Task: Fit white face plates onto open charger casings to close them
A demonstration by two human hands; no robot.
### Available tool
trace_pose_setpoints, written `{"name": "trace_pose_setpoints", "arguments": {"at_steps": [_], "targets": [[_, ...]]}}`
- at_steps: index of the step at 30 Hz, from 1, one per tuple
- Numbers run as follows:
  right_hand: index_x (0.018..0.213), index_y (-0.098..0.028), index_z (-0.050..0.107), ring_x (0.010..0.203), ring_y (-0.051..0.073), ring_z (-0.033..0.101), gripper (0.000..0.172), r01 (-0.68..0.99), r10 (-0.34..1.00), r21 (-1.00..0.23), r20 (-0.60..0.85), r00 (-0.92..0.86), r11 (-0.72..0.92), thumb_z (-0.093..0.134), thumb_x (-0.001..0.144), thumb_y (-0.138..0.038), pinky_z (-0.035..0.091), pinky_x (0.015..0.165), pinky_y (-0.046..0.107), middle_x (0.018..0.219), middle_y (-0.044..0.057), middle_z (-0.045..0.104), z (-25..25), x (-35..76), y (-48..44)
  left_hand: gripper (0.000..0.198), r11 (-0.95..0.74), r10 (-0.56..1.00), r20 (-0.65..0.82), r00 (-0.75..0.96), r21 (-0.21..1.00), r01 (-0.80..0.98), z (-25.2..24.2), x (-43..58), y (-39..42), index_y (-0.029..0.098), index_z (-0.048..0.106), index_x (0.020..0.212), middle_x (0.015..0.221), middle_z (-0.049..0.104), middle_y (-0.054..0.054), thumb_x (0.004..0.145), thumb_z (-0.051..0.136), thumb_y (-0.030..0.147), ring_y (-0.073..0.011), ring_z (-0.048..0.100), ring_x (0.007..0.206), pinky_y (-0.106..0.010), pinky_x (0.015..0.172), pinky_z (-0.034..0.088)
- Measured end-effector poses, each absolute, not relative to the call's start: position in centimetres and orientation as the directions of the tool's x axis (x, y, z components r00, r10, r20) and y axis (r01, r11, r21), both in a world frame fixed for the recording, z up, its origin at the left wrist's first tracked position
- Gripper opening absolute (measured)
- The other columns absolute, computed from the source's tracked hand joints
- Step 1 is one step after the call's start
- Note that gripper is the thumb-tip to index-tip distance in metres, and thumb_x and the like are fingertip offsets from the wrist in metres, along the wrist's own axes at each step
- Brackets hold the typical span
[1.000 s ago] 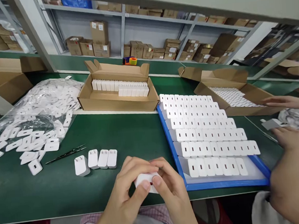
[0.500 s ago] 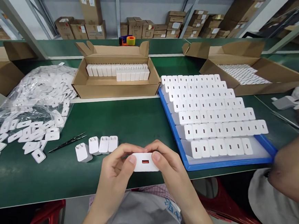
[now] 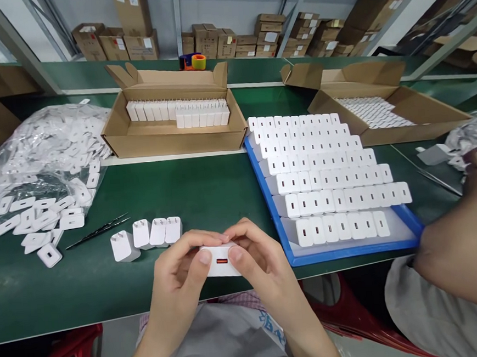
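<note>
Between my two hands is a white USB charger [image 3: 222,269], its face with a red-lined slot turned up toward me. My left hand [image 3: 184,279] grips its left side, thumb pressed on the face and fingers curled behind. On the other side my right hand [image 3: 260,267] holds it the same way, thumb on the face. The fingertips of both hands meet at the back edge and hide the charger's rear. Just left of my hands stand several white chargers [image 3: 158,232] with prongs up. Black tweezers [image 3: 98,231] lie beyond them.
A blue-rimmed tray [image 3: 282,235] of chargers in rows stands at right. An open carton [image 3: 173,142] holds more chargers. At left, a clear bag [image 3: 53,138] spills white slotted covers [image 3: 49,255]. A co-worker's arm [image 3: 462,243] reaches over the table at right, near another carton [image 3: 424,125].
The whole view has shifted slightly left. My thumbs have moved a little inward on the charger's face. The co-worker's hand now shows more fully at the right edge.
</note>
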State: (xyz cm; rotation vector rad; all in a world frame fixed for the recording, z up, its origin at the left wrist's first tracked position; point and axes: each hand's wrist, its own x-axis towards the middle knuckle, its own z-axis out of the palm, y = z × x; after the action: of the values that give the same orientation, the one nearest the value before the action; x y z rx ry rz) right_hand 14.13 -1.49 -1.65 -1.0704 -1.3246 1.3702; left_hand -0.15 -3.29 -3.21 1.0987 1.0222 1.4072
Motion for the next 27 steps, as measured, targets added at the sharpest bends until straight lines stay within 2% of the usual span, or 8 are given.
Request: {"name": "trace_pose_setpoints", "arguments": {"at_steps": [8,14,16,19,21,23,25,27], "targets": [[0.105,-0.028,0.058,0.081,0.013,0.057,0.01,0.043,0.966,-0.981,0.181,-0.186,0.192,0.061,0.096,-0.032,0.052,0.068,0.023,0.094,-0.001,0.052,-0.3,14.2,-3.3,0.017,-0.44,0.898,0.436,-0.056,0.89,-0.124,-3.4,-0.2,-3.8,0.025,0.074,0.104,0.098,0.077,-0.001,0.101,0.057,0.024,-0.0196,0.068,0.103,-0.032,0.093,0.054],[0.115,-0.031,0.054,0.092,0.016,0.062,0.016,0.193,0.934,-0.925,0.284,-0.216,0.326,0.057,0.1,-0.033,0.056,0.081,0.028,0.101,0.001,0.058,-0.4,14.3,-3.6,0.018,-0.454,0.89,0.455,-0.035,0.879,-0.147,-3.5,-0.5,-3.8,0.027,0.073,0.106,0.1,0.077,0.001,0.102,0.056,0.027,-0.0189,0.068,0.103,-0.034,0.099,0.052],[0.119,-0.029,0.053,0.101,0.018,0.064,0.018,0.322,0.892,-0.834,0.396,-0.216,0.448,0.055,0.101,-0.029,0.057,0.087,0.031,0.107,0.005,0.061,-0.5,14.5,-3.4,0.017,-0.431,0.902,0.431,-0.028,0.895,-0.116,-3.6,-0.6,-3.7,0.026,0.073,0.104,0.101,0.077,0.0,0.102,0.057,0.026,-0.0193,0.067,0.105,-0.032,0.098,0.053],[0.111,-0.024,0.057,0.11,0.021,0.063,0.013,0.516,0.74,-0.542,0.578,-0.344,0.664,0.053,0.1,-0.018,0.058,0.091,0.034,0.115,0.01,0.064,-0.5,15.0,-3.2,0.017,-0.299,0.954,0.296,-0.043,0.952,-0.064,-3.7,-0.3,-3.7,0.026,0.073,0.096,0.097,0.076,0.0,0.101,0.057,0.028,-0.018,0.069,0.099,-0.025,0.086,0.056],[0.103,-0.02,0.061,0.105,0.022,0.065,0.014,0.583,0.677,-0.375,0.562,-0.475,0.721,0.052,0.099,-0.011,0.06,0.086,0.034,0.113,0.013,0.068,-0.5,15.5,-3.3,0.016,-0.177,0.982,0.172,-0.083,0.983,-0.053,-3.8,0.0,-3.6,0.026,0.072,0.093,0.096,0.074,0.0,0.1,0.059,0.032,-0.0169,0.069,0.094,-0.022,0.078,0.056],[0.099,-0.015,0.064,0.095,0.022,0.066,0.018,0.633,0.675,-0.288,0.508,-0.535,0.718,0.049,0.098,-0.006,0.06,0.077,0.034,0.106,0.015,0.07,-0.6,16.0,-3.5,0.014,-0.072,0.992,0.063,-0.106,0.994,-0.081,-3.9,0.4,-3.6,0.026,0.069,0.096,0.104,0.069,-0.001,0.097,0.063,0.038,-0.0164,0.068,0.091,-0.021,0.074,0.056],[0.098,-0.015,0.066,0.086,0.021,0.067,0.022,0.646,0.712,-0.331,0.478,-0.514,0.688,0.047,0.098,-0.005,0.059,0.07,0.031,0.101,0.015,0.07,-1.0,16.6,-3.8,0.021,0.022,0.997,-0.031,-0.068,0.992,-0.125,-3.7,0.7,-3.4,0.025,0.065,0.104,0.117,0.064,-0.003,0.093,0.067,0.044,-0.0163,0.068,0.087,-0.022,0.07,0.056],[0.099,-0.02,0.066,0.081,0.018,0.067,0.017,0.562,0.781,-0.545,0.477,-0.403,0.623,0.052,0.097,-0.01,0.056,0.064,0.027,0.099,0.011,0.07,-1.6,17.5,-4.0,0.031,0.083,0.996,-0.085,-0.008,0.985,-0.15,-3.4,1.0,-3.3,0.024,0.064,0.108,0.125,0.06,-0.005,0.093,0.065,0.051,-0.0158,0.066,0.083,-0.022,0.068,0.054]]}}
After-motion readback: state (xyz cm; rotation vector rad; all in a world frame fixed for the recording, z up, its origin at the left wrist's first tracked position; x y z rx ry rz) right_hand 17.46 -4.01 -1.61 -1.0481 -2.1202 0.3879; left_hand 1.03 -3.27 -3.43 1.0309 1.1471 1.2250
